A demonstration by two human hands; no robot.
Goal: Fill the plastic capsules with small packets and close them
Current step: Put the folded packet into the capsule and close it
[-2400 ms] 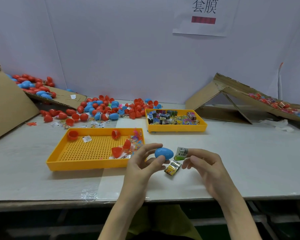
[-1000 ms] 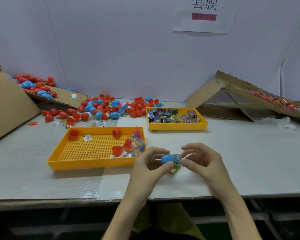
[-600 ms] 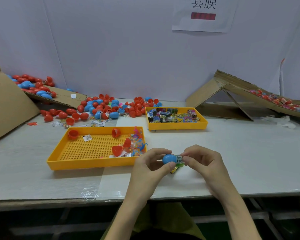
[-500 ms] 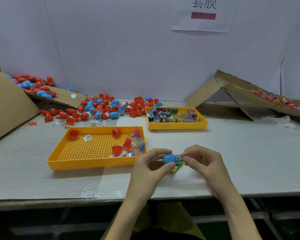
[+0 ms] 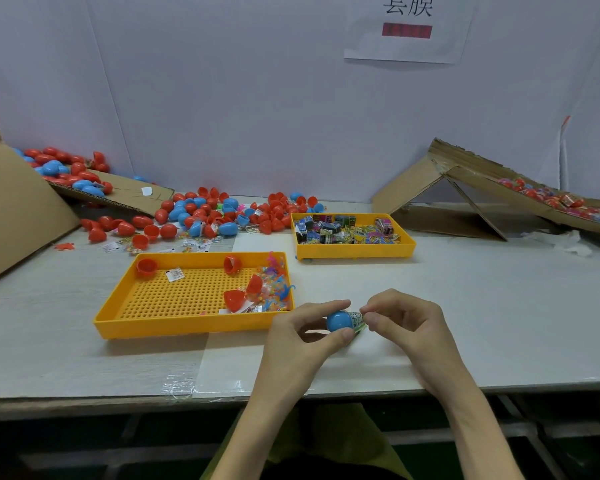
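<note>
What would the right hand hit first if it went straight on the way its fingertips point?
The right hand points left at the packet it pinches, which sticks out of the blue capsule; behind that, likely the left hand gripping it.

Two trays: the near tray (image 5: 187, 329) just beyond the left hand (image 5: 302, 344), the far tray (image 5: 354, 251) well past the right hand (image 5: 413, 323). Four red halves (image 5: 234, 299) in the near tray. Between the hands, one blue half (image 5: 338, 321) and one packet (image 5: 356, 317). The capsules (image 5: 201, 216) behind are too many to count.

Glossy plastic blue capsule half (image 5: 338, 320); matt rough cardboard ramp (image 5: 471, 174); perforated plastic tray (image 5: 187, 327).
</note>
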